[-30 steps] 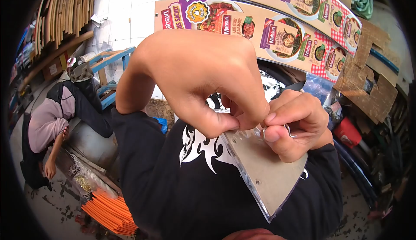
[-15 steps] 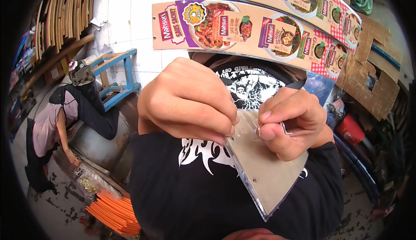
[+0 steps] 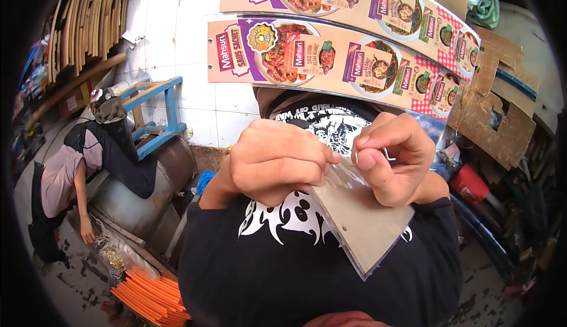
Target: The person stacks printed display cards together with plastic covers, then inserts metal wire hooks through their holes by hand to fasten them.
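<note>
My left hand (image 3: 283, 158) is closed, its fingertips pinching the upper left edge of a beige board (image 3: 363, 223) held in front of my chest. The board has a thin clear edge, and a small eyelet (image 3: 345, 228) shows near its lower corner. Between the thumb and curled fingers of my right hand (image 3: 398, 158) is a bent metal wire hook (image 3: 387, 154). That hand is over the board's right part, and its fingers hide most of the wire. Whether the wire passes through the board I cannot tell.
Two long printed food signs (image 3: 331, 58) lie ahead of me. Cut cardboard (image 3: 496, 126) and a red container (image 3: 472, 184) are at right. At left, another person (image 3: 62, 188) bends beside a metal drum (image 3: 133, 191), a blue frame (image 3: 171, 105) and orange sheets (image 3: 150, 297).
The board's lower corner has risen slightly, and my left hand sits lower and further right. The signs ahead appear lower in view. Both hands keep their grips.
</note>
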Demonstrator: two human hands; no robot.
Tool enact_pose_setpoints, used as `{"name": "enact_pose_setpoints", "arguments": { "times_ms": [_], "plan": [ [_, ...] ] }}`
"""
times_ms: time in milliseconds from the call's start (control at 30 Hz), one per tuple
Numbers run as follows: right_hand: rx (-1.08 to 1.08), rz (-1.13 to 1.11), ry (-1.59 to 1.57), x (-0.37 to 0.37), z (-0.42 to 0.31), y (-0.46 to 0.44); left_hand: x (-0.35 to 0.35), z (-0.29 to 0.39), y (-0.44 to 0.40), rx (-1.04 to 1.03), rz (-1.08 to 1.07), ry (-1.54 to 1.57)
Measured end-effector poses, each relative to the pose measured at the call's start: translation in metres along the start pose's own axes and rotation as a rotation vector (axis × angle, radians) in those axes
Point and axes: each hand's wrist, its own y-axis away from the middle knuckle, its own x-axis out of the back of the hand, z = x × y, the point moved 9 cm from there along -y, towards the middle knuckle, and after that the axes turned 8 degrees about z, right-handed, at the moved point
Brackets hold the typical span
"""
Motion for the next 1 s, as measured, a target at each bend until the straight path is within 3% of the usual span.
{"name": "enact_pose_setpoints", "arguments": {
  "times_ms": [67, 167, 267, 333, 400, 467, 533, 767, 867, 1000],
  "plan": [
    [-0.149, 0.085, -0.072, 0.02, 0.008, -0.01, -0.002, -0.002, 0.009, 0.006, 0.025, -0.038],
    [-0.192, 0.097, 0.113, 0.074, -0.001, -0.043, 0.02, -0.024, 0.025, 0.19, 0.142, -0.082],
    [-0.253, 0.245, 0.134, 0.152, -0.016, -0.068, 0.055, -0.061, 0.065, 0.421, 0.414, -0.073],
    [-0.248, 0.303, 0.104, 0.199, -0.026, -0.069, 0.074, -0.095, 0.106, 0.65, 0.649, 0.132],
    [-0.171, 0.381, 0.201, 0.239, -0.039, -0.059, 0.089, -0.107, 0.124, 0.657, 0.735, 0.196],
    [-0.094, 0.471, 0.303, 0.261, -0.044, -0.045, 0.111, -0.116, 0.153, 0.783, 1.033, 0.244],
    [-0.081, 0.631, 0.609, 0.285, -0.044, -0.023, 0.135, -0.121, 0.173, 0.778, 1.03, 0.261],
    [-0.206, 0.725, 0.779, 0.332, 0.018, 0.02, 0.191, -0.14, 0.189, 0.805, 1.07, 0.118],
    [-0.19, 0.717, 1.059, 0.354, 0.038, 0.036, 0.198, -0.141, 0.176, 0.848, 1.043, -0.002],
    [-0.242, 0.776, 0.943, 0.368, 0.072, 0.05, 0.208, -0.152, 0.181, 0.878, 1.03, 0.003]
  ]
}}
